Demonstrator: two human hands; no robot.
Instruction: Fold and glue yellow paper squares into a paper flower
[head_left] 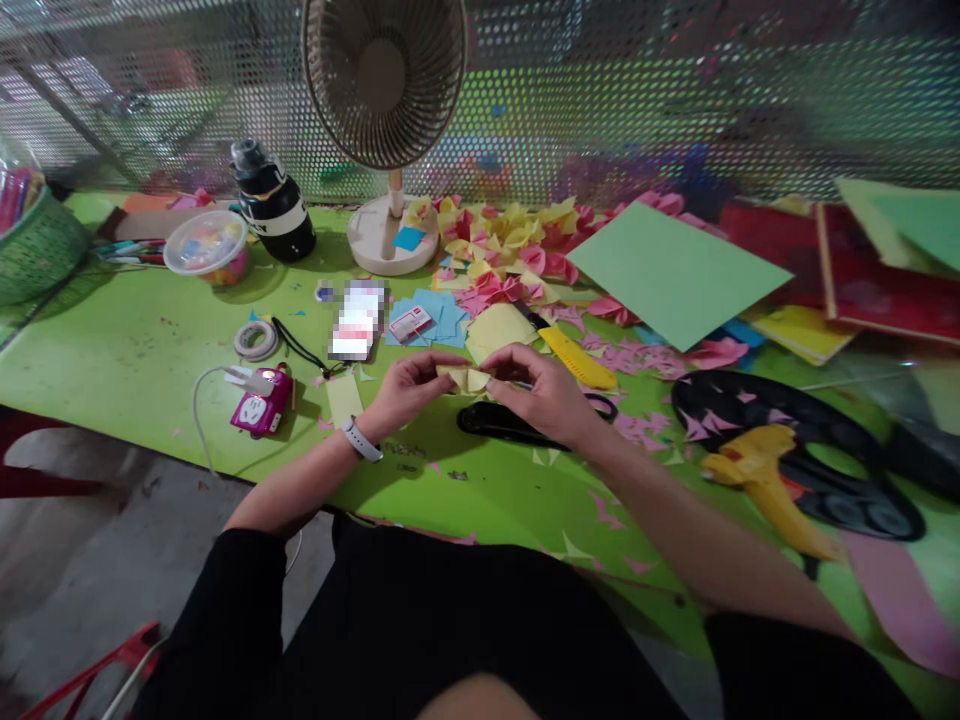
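Note:
Between my two hands is a small folded piece of yellow paper, held up above the green table. My left hand pinches its left end, and a pale watch band circles that wrist. The right end is pinched by my right hand. Just below them lies a black stapler. Behind my hands rest a stack of yellow paper and a yellow utility knife. Scissor handles show partly beside my right wrist.
A fan stands at the back, beside a heap of folded pink and yellow paper. A phone, a tape roll and a pink power adapter lie left. At right are green paper and a yellow glue gun.

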